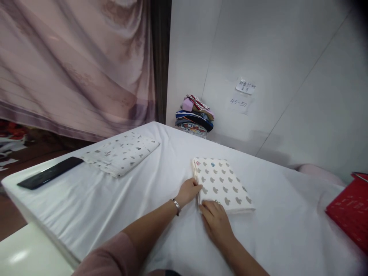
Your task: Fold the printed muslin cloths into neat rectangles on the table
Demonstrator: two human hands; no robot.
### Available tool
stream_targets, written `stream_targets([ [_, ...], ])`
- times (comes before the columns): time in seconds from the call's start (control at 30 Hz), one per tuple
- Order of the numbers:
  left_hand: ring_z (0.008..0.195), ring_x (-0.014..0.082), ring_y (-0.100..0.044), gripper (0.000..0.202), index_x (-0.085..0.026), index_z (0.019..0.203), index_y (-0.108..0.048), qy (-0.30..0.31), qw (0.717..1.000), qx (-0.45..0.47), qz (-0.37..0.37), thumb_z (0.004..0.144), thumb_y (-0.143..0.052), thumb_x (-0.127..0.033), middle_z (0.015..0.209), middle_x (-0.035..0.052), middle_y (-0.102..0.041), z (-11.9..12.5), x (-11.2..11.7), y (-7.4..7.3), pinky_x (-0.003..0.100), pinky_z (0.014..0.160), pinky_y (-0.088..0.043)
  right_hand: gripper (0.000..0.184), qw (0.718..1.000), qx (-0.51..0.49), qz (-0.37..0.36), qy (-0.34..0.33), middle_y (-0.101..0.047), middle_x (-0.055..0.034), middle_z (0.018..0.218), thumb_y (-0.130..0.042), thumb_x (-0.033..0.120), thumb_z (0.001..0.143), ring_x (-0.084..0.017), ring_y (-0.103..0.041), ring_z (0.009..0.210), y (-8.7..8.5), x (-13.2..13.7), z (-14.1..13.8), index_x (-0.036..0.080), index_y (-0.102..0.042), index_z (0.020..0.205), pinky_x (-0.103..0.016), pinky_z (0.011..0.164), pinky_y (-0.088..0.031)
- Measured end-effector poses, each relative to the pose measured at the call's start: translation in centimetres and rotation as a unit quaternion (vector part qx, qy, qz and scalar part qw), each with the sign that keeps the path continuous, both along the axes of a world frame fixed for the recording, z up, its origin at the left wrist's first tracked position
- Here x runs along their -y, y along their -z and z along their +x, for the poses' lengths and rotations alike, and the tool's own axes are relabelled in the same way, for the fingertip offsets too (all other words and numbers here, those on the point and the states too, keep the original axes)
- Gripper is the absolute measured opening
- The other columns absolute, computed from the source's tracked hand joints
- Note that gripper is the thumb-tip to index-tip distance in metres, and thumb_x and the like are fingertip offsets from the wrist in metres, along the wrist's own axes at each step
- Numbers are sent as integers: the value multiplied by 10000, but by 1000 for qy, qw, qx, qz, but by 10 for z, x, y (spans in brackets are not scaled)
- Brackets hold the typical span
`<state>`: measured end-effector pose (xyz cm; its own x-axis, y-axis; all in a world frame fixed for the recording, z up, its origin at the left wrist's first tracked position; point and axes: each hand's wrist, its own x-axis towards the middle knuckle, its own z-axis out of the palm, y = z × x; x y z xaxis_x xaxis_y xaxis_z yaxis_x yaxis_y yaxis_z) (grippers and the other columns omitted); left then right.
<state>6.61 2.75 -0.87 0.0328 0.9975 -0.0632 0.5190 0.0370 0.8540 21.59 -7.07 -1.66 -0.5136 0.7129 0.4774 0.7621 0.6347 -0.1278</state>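
A folded white cloth (222, 182) printed with grey mouse-head-like shapes lies flat on the white-covered table (276, 230). My left hand (188, 191), with a bracelet at the wrist, pinches the cloth's left edge, thumb on top. Closer to me, my right hand (217, 222) has its fingers curled over the near left corner of the same cloth, its thumb by the edge. Parts of the fingers of both hands are hidden by the cloth and the hands themselves. A second folded white cloth (123, 153) with small grey prints rests farther left, apart from both hands.
A black flat object (51, 172) lies at the table's left end. Beyond the far edge, a stack of folded clothes (194, 115) stands against the grey wall. Something red (350, 212) sits at the right edge. A pink curtain (86, 65) hangs behind on the left.
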Motion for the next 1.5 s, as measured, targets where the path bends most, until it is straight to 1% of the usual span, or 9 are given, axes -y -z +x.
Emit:
stream_targets([
  [0.17, 661, 153, -551, 327, -196, 700, -530, -23, 998, -49, 14, 717, -582, -517, 703, -2, -617, 3, -18, -16, 235, 555, -341, 366, 999, 18, 19, 22, -547, -103, 1218, -401, 73, 831, -247, -465, 1103, 3, 2, -2, 180, -571, 1137, -375, 829, -398],
  [0.3, 648, 145, -545, 221, -188, 635, -504, -20, 998, -54, 9, 735, -585, -367, 657, -3, -596, 4, -25, -10, 233, 554, -334, 406, 998, 46, 25, 21, -484, -74, 1334, -403, 69, 817, -250, -361, 1260, 8, 3, -1, 177, -552, 1180, -450, 1007, -287],
  [0.4, 623, 131, -542, 188, -185, 634, -495, -27, 999, -29, 3, 751, -563, -316, 630, -11, -584, 3, -26, -3, 225, 550, -342, 441, 998, 63, -5, 8, -459, -54, 1363, -404, 77, 820, -225, -339, 1288, 11, 3, 1, 178, -514, 1235, -451, 1059, -236],
  [0.6, 699, 157, -574, 262, -186, 754, -518, -59, 997, -56, 8, 749, -578, -441, 757, 22, -635, 3, -42, -8, 237, 584, -363, 453, 997, 64, -37, 10, -434, -49, 1383, -420, 100, 830, -223, -315, 1310, 9, 4, 1, 194, -492, 1267, -465, 1069, -244],
  [0.87, 775, 188, -613, 213, -174, 772, -536, -52, 996, -76, -8, 788, -532, -386, 824, 61, -663, 4, -55, -9, 256, 646, -395, 494, 997, 49, -54, 3, -405, -54, 1401, -430, 112, 836, -231, -305, 1319, 5, 5, -1, 209, -432, 1321, -499, 1067, -263],
  [1.0, 920, 231, -608, 486, -155, 1048, -495, -83, 993, -82, -8, 766, -530, -549, 1060, 124, -627, 6, -64, -14, 281, 716, -412, 478, 997, 51, -65, 2, -406, -61, 1401, -421, 121, 847, -236, -307, 1317, 2, 6, -2, 206, -436, 1317, -508, 1068, -262],
  [1.07, 978, 265, -592, 546, -136, 1087, -483, -86, 991, -103, -14, 753, -539, -564, 1124, 163, -596, 11, -71, -17, 302, 749, -414, 469, 996, 53, -72, 2, -399, -66, 1405, -410, 125, 855, -241, -302, 1319, 0, 6, -3, 198, -434, 1317, -511, 1072, -254],
  [1.27, 1031, 232, -566, 277, -165, 1034, -522, -57, 989, -128, 35, 863, -430, -362, 1106, 123, -610, 22, -80, -17, 295, 834, -394, 477, 994, 48, -93, -6, -353, -72, 1432, -405, 137, 864, -245, -260, 1338, -6, 5, -2, 200, -406, 1337, -515, 1086, -225],
  [1.5, 1017, 260, -569, 305, -138, 1010, -548, -43, 987, -152, 32, 873, -413, -375, 1081, 156, -614, 16, -85, -9, 318, 825, -401, 492, 989, -32, -140, -26, -371, -60, 1422, -452, 203, 852, -214, -268, 1338, -13, 5, 4, 217, -391, 1340, -506, 1087, -233],
])
